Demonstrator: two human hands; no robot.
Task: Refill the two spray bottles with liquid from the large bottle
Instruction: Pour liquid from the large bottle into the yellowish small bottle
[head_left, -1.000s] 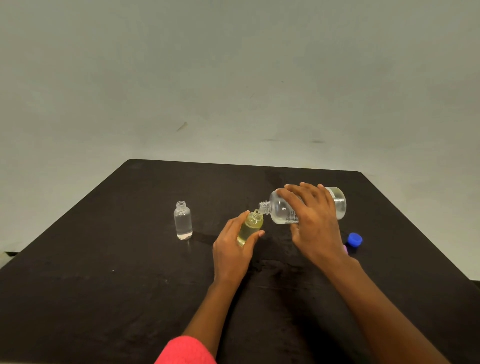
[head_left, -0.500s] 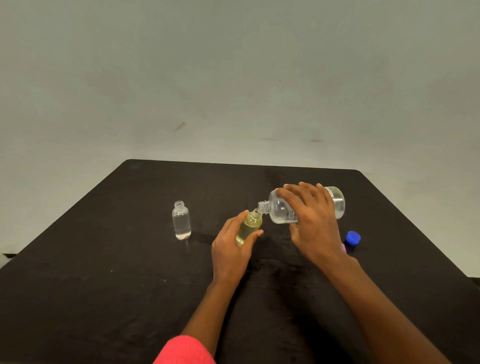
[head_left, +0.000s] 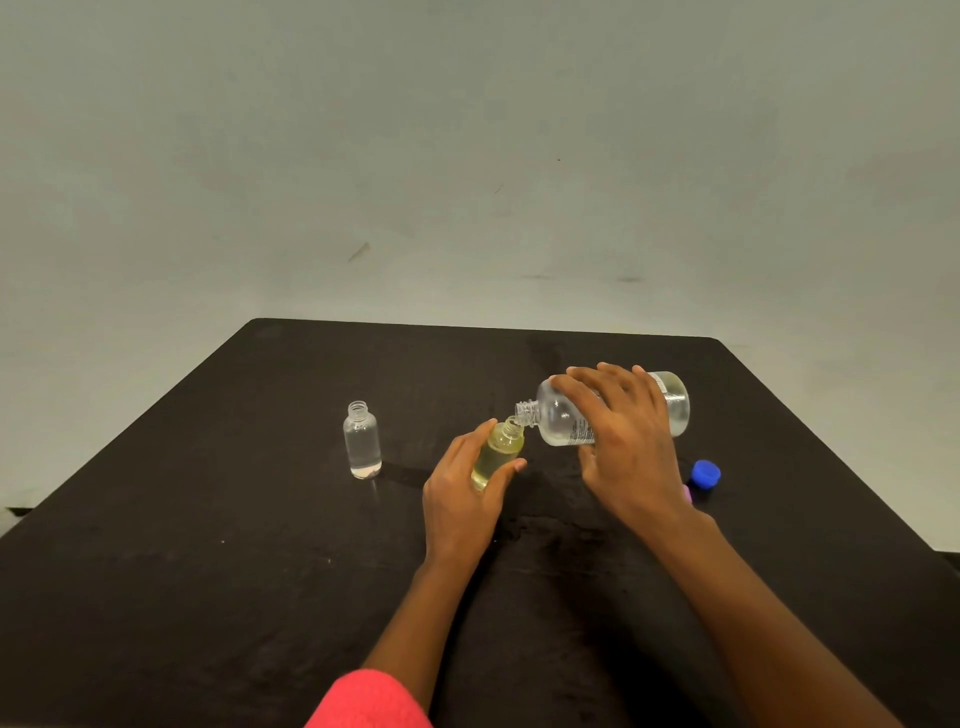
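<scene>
Two small spray bottles are showing on my feed, both with their tops off. Farthest left, the clear bottle is standing upright on the black worktop, well apart from both hands, and a little clear liquid is sitting at its bottom.

Moving right, the left hand is gripping the yellowish bottle. Its fingers are curling round the far side while the thumb is pressing the near side. The bottle is leaning with its open mouth up and to the right, and its base is hiding behind the hand. A pink sleeve is showing on that arm at the bottom edge.

Next, the large bottle is lying almost level in the air. Its threaded neck is pointing left and meeting the yellowish bottle's mouth (touching or just above, I cannot tell from here). The right hand is holding it from above, fingers spreading across the body and thumb tucking beneath.

Farthest right, a blue cap is lying on the worktop just beside the right wrist, and a small pink thing is peeking out between them, mostly hidden.
</scene>
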